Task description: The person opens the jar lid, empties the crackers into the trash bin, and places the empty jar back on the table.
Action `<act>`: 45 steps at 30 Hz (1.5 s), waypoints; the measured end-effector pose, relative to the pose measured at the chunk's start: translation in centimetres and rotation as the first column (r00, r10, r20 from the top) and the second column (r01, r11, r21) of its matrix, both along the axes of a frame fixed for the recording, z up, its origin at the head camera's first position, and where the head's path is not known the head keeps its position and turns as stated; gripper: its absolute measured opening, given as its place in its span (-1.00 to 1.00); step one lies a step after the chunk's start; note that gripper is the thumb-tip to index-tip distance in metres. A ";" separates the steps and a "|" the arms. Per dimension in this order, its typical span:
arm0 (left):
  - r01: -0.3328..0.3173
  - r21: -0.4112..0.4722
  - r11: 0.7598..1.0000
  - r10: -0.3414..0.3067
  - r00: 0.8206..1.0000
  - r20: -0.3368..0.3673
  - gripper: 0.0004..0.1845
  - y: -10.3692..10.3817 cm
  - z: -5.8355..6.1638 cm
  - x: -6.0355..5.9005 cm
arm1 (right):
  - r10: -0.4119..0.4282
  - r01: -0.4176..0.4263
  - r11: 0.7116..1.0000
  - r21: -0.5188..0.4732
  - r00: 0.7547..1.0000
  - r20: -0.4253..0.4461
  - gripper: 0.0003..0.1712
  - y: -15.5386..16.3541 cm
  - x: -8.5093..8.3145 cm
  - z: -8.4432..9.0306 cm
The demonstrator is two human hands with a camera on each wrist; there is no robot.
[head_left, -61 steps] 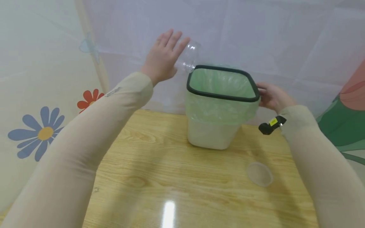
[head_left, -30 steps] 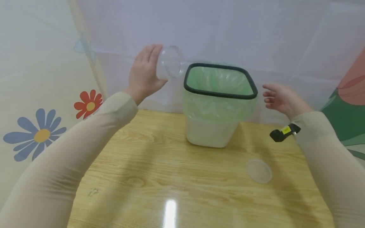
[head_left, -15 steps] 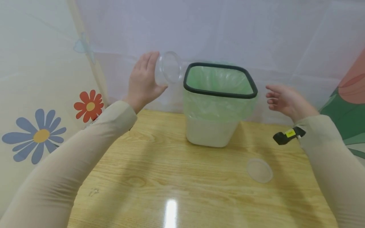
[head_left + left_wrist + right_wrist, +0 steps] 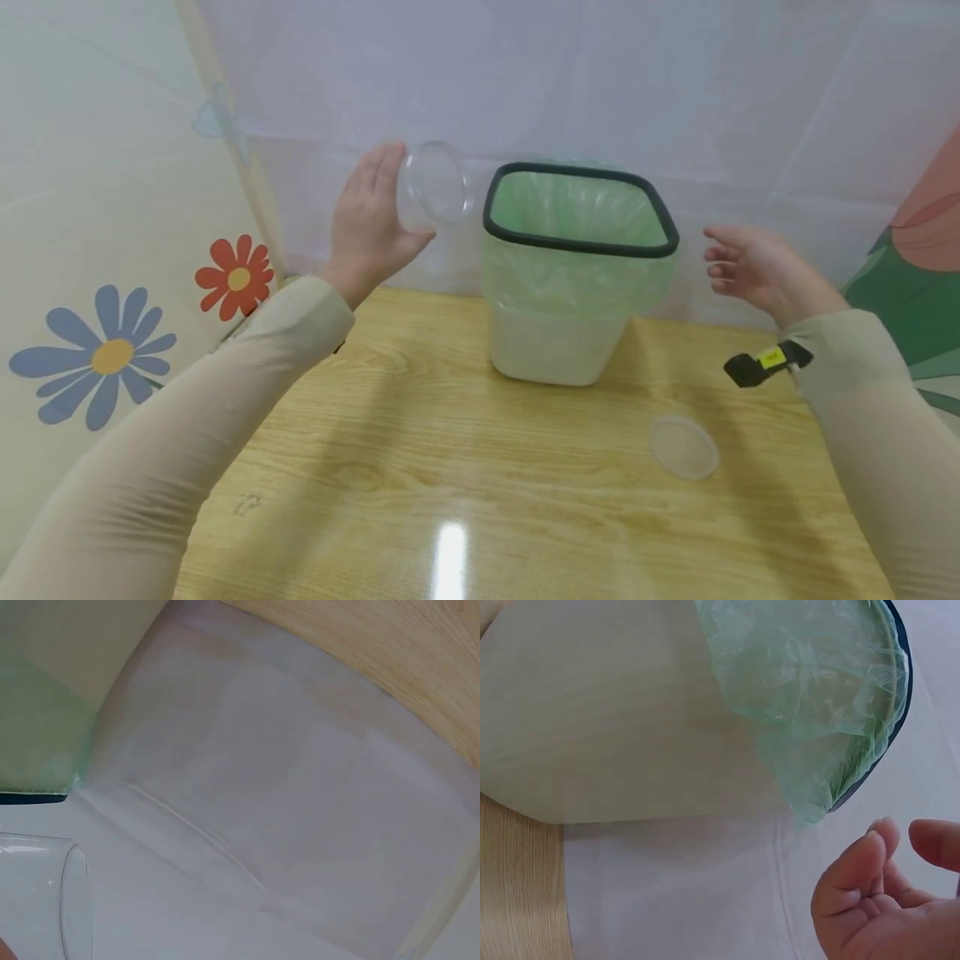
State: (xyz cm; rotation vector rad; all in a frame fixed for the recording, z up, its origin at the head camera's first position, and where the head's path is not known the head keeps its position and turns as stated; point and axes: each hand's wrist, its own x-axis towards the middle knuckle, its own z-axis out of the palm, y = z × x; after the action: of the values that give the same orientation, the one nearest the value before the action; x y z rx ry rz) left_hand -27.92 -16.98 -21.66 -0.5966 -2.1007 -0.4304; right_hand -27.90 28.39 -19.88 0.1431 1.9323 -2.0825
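My left hand [image 4: 375, 221] holds a clear plastic cup [image 4: 433, 183] on its side, its mouth turned toward me, just left of the bin's rim. The same cup [image 4: 45, 896] shows at the lower left of the left wrist view. A white bin [image 4: 558, 342] with a black rim and a green liner [image 4: 577, 217] stands at the back of the wooden table [image 4: 420, 467]. My right hand [image 4: 753, 267] hovers to the right of the bin, fingers loosely curled and holding nothing, apart from the rim. The right wrist view shows those fingers [image 4: 862, 874] below the liner [image 4: 817, 690].
A clear round lid [image 4: 683, 447] lies flat on the table at the right, in front of the bin. A pale sheet with flower prints [image 4: 105, 354] hangs at the left, a plain sheet behind the bin, and a green and red print [image 4: 922, 283] at the right.
My left hand has drawn the cup back from over the bin's left corner and turned its mouth toward me. My right hand has let go of the bin's right rim and moved away.
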 end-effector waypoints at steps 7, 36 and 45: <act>-0.012 0.055 0.998 0.011 1.000 0.026 0.02 -0.2 -0.6 0.4 | 0.005 -0.005 1.000 0.000 1.000 -0.008 -0.68 0.5 0.5 -0.4; -0.064 0.209 0.976 0.024 0.982 0.185 0.10 -0.6 -3.2 2.8 | 0.008 -0.010 0.996 -0.086 1.000 -0.021 -0.63 2.2 2.2 -1.3; -0.089 0.231 0.969 0.037 0.975 0.220 0.10 -0.8 -3.6 3.1 | 0.006 -0.008 0.998 -0.070 0.999 -0.041 -0.67 2.5 2.7 -1.5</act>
State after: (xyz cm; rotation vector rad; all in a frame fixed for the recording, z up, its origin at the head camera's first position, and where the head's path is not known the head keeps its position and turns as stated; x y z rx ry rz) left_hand -24.85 -17.78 -25.25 -0.3527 -2.2205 -0.7276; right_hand -25.19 30.88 -21.40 0.0796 1.8769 -2.1614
